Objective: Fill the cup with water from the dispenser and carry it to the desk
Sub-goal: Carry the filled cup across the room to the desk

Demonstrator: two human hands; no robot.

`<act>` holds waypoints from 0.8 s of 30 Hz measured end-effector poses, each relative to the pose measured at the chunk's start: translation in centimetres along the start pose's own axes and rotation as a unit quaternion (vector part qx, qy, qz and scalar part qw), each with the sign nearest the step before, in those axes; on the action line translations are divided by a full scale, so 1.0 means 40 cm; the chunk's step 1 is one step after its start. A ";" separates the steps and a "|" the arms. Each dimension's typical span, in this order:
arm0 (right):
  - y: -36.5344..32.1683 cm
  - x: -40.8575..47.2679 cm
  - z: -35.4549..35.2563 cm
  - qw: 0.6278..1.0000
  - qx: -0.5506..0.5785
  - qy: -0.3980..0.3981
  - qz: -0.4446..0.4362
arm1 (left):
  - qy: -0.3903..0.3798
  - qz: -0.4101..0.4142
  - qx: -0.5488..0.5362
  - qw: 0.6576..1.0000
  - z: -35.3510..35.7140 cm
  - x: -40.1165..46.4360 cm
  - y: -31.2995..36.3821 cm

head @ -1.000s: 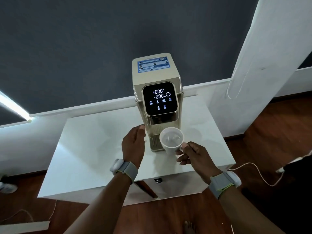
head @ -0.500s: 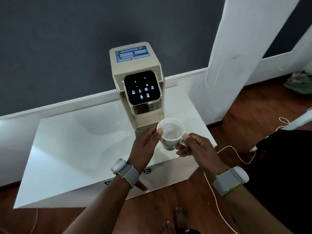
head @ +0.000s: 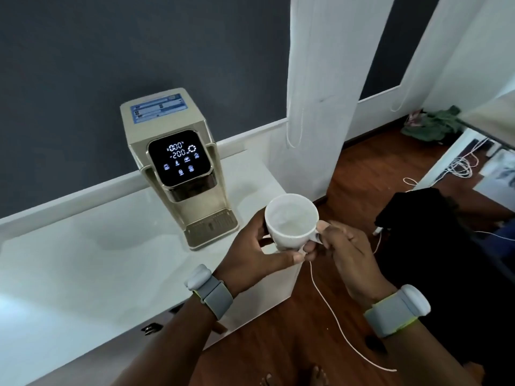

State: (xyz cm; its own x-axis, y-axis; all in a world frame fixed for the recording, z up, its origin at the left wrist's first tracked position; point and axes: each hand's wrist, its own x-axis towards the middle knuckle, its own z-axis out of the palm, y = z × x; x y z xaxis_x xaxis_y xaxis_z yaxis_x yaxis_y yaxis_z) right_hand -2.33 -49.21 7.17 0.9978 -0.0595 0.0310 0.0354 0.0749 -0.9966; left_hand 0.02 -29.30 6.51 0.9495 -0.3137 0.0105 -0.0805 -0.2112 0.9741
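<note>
Both hands hold the white cup (head: 291, 221) upright in the air off the counter (head: 83, 263) corner, right of the dispenser (head: 178, 165): the left hand (head: 252, 250) cradles its side and base, the right hand (head: 344, 250) pinches its handle.

A white cup (head: 291, 221) looks like smooth glazed ceramic with a soft sheen. The water dispenser (head: 178, 165) has a matt beige plastic body, a glossy black glass-like screen (head: 179, 158) and a shiny metallic trim beneath it. The white table (head: 83, 260) is smooth and glossy, mirroring pale light. The floor (head: 367, 168) is reddish-brown polished wood. Each wrist wears a grey woven fabric band (head: 216, 296) carrying a smooth white plastic pod. The dark wall (head: 111, 51) is matt.
</note>
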 end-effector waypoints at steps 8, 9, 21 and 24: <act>-0.070 -0.067 -0.149 0.997 -0.020 0.049 -0.050 | -0.030 0.037 0.049 0.998 0.157 0.039 0.095; -0.076 -0.077 -0.172 0.997 -0.022 0.053 -0.049 | -0.035 0.039 0.048 0.997 0.180 0.040 0.108; -0.136 -0.244 -0.473 0.989 -0.024 0.141 -0.037 | -0.123 0.074 0.048 0.988 0.504 0.056 0.219; -0.144 -0.285 -0.544 0.985 -0.014 0.169 -0.032 | -0.141 0.083 0.055 0.985 0.585 0.060 0.235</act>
State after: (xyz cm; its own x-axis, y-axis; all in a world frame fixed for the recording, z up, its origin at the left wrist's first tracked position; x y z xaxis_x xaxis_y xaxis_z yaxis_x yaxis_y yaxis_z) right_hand -15.13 -70.64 10.87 0.9171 -0.3922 0.0712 0.0913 0.0328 -0.9953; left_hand -5.57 -53.71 10.43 0.7996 -0.5939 0.0890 -0.2740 -0.2289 0.9341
